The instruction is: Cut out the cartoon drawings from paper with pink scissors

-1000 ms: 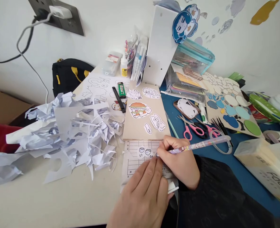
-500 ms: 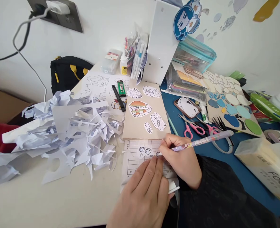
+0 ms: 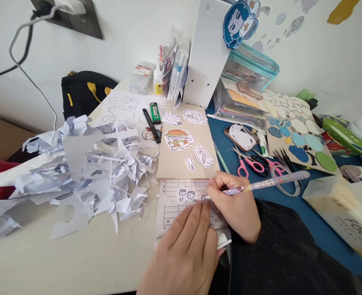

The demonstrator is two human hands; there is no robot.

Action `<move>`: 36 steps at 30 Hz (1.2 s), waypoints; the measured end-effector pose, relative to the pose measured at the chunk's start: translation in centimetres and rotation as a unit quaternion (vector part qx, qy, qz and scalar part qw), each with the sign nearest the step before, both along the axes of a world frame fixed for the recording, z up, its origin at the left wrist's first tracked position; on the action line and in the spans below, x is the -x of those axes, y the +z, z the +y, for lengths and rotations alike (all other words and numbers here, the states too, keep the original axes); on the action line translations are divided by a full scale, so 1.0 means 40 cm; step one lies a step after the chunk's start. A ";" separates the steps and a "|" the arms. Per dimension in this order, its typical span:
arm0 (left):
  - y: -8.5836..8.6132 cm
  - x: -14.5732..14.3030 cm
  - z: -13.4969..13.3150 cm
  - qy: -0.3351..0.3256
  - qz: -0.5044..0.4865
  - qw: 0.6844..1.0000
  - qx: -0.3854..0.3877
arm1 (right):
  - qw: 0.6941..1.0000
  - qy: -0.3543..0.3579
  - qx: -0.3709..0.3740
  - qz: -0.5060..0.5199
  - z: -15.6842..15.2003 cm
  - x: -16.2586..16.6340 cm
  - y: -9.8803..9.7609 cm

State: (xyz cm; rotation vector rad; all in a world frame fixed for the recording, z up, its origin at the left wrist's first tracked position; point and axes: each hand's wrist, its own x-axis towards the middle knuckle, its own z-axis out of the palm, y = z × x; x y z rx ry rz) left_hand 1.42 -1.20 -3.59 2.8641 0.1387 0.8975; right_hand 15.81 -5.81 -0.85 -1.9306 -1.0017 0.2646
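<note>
My right hand point(image 3: 234, 207) grips a pale purple patterned pen point(image 3: 262, 185), its tip touching a small white gridded paper point(image 3: 181, 203) with little drawn faces and characters. My left hand point(image 3: 185, 250) lies flat on the lower part of that paper, fingers stretched out, pinning it to the table. Just beyond the paper lies a tan board point(image 3: 182, 157) with a burger sticker point(image 3: 177, 139) and other cut-out stickers on it.
A heap of white paper scraps point(image 3: 76, 168) fills the left side. Pink scissors point(image 3: 251, 164), a green lighter point(image 3: 154, 112), a black cutter point(image 3: 151, 125), a glue bottle point(image 3: 158, 82), a tissue box point(image 3: 343, 211) and a board of coloured shapes point(image 3: 297, 137) crowd the blue mat.
The view has shifted slightly down and left. The pen's rear end has swung a little to the right while its tip stays on the paper. My left hand has not moved.
</note>
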 end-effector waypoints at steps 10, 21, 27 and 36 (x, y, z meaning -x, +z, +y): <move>-0.001 0.001 0.002 0.001 0.003 1.000 0.003 | 1.000 0.001 0.007 -0.016 0.003 0.001 -0.002; -0.005 -0.003 0.002 0.001 0.004 1.000 0.003 | 0.999 -0.004 0.012 -0.047 0.004 0.004 0.000; -0.002 -0.001 -0.001 0.002 0.007 1.000 0.003 | 0.999 0.006 0.015 -0.039 0.005 0.006 0.001; -0.006 0.000 0.000 0.001 0.004 1.000 0.009 | 1.000 -0.002 0.010 -0.022 -0.001 0.002 0.000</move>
